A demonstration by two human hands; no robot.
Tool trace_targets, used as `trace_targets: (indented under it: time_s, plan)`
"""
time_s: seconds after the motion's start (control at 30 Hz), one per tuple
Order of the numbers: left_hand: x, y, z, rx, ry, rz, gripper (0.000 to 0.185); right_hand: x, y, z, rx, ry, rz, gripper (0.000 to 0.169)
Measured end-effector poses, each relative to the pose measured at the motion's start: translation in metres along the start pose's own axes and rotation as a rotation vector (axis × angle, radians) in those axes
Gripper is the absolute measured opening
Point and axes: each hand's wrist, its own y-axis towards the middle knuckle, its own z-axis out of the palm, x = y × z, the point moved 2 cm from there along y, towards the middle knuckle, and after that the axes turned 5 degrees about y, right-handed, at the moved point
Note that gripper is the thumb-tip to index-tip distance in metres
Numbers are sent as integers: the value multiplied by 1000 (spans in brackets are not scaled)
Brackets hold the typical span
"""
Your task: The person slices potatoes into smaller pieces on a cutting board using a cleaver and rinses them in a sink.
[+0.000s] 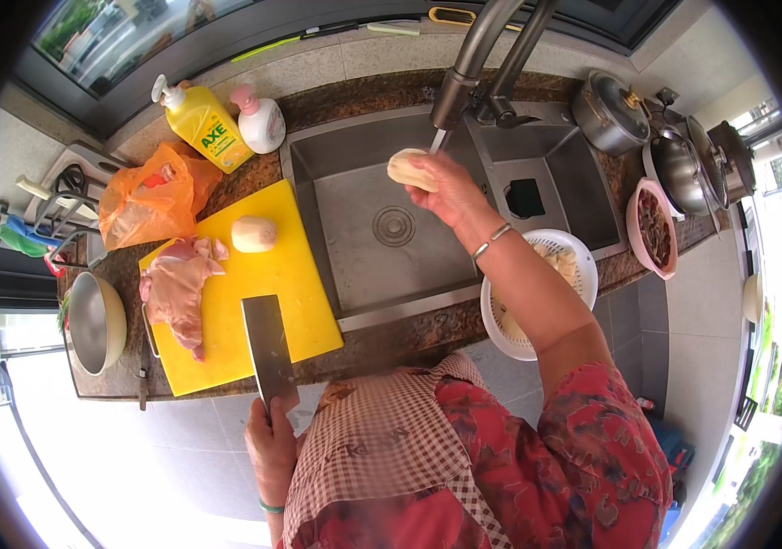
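Observation:
My right hand (449, 189) grips a pale, peeled root vegetable (408, 170) beneath the faucet (451, 96), where a thin stream of water (437, 141) runs beside it. In my left hand (271, 439), a cleaver (269, 350) points away from me, its blade over the near edge of the yellow cutting board (295, 274). A second peeled root vegetable (253, 234) lies on that board, along with a skin-on piece of raw meat (183, 288). Under my right forearm, partly hidden, is a white colander (591, 285) containing pale cut pieces (559, 262).
The steel sink (363, 257) has a smaller basin (576, 185) on its right. Left of it stand a yellow soap bottle (209, 130), a white pump bottle (262, 127), an orange plastic bag (147, 199) and a metal bowl (99, 322). Pots (610, 113) and a pink bowl (651, 230) stand right.

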Motion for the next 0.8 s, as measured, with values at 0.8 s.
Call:
trace_targets:
  time_s: [0.8]
  plan:
    - [-7, 0, -5, 19, -24, 8, 30, 9, 33, -18, -198, 493, 121, 42]
